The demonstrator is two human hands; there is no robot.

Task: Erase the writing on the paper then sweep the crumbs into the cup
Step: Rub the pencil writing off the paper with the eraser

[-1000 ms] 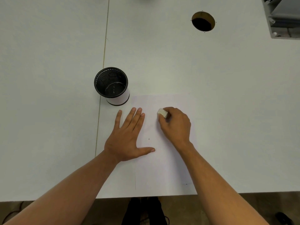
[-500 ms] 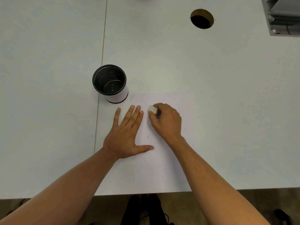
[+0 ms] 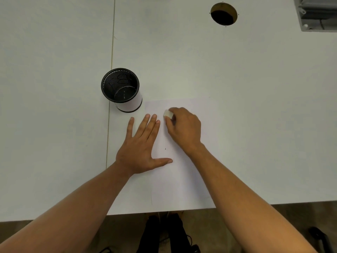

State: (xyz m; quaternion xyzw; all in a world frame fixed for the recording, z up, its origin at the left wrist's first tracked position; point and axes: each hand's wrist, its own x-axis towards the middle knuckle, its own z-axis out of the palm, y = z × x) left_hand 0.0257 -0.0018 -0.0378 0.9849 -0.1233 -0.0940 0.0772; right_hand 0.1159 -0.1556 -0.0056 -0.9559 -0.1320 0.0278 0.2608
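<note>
Pinching a white eraser (image 3: 168, 113) in curled fingers, the right hand (image 3: 184, 129) presses it onto the paper (image 3: 184, 179), close to the sheet's far edge. The left hand (image 3: 140, 148) lies flat on the paper's left part, fingers straight and spread, thumb pointing right, holding nothing. A tiny dark speck (image 3: 165, 148) sits on the paper between the hands. The cup (image 3: 122, 90), black mesh and upright, stands just beyond the paper's far-left corner on the table (image 3: 255, 106).
</note>
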